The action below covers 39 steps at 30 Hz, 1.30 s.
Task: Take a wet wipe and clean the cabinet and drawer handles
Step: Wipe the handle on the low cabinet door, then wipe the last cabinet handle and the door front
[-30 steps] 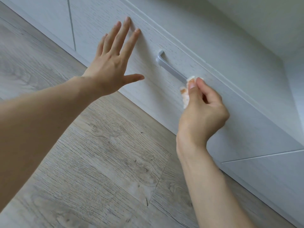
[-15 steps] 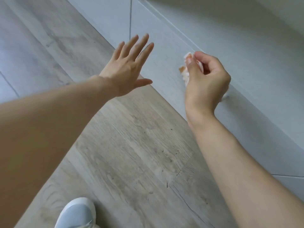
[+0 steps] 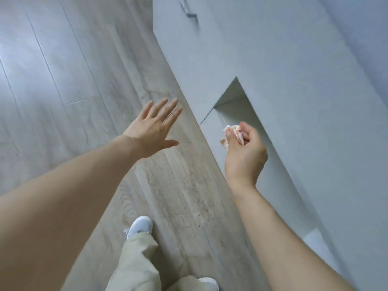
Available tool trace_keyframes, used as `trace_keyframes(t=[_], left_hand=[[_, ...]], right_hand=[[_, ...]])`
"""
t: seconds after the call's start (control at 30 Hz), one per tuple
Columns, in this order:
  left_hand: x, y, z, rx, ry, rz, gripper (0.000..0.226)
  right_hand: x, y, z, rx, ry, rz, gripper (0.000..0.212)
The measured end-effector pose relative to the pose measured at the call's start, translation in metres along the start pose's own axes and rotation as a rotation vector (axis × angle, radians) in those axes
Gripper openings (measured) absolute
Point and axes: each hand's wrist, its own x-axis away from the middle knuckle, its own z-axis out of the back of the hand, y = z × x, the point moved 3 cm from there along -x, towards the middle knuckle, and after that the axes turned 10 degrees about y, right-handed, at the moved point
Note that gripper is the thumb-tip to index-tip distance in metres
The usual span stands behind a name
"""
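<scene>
Now, right hand [image 3: 244, 152] at 3 o'clock, pinching wipe [image 3: 231, 131] before cabinet [image 3: 273, 59] recess; left hand [image 3: 154, 127] spread flat over floor [image 3: 63, 80]; handle [image 3: 188, 9] at 12.

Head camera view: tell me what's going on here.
A person stands on the wood floor beside a grey cabinet. The right hand pinches a crumpled wet wipe, held in the air in front of the cabinet's open recess and touching nothing. The left hand is open with fingers spread over the floor. A metal handle shows far up the cabinet, out of contact with the wipe.
</scene>
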Motion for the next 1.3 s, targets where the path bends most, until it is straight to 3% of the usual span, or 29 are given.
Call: trace_keyframes(t=[0.23, 0.53, 0.87, 1.03, 1.3], left_hand=[[-0.040, -0.043, 0.144, -0.017, 0.058, -0.060, 0.085], [-0.141, -0.090, 0.205, -0.073, 0.064, -0.111, 0.084], [-0.278, -0.159, 0.212, -0.085, 0.024, -0.182, 0.083], [-0.319, -0.215, 0.198, -0.168, -0.049, -0.283, 0.082], [-0.371, -0.284, 0.132, -0.222, -0.135, -0.541, 0.078]], right_hand=[[-0.039, -0.152, -0.010, -0.003, -0.075, 0.049, 0.027], [-0.123, -0.227, -0.060, -0.069, -0.062, 0.057, 0.023], [-0.225, -0.250, -0.147, 0.009, 0.001, -0.013, 0.025], [-0.234, -0.258, -0.200, 0.053, 0.041, -0.086, 0.025], [-0.207, -0.242, -0.297, 0.054, 0.287, -0.263, 0.024]])
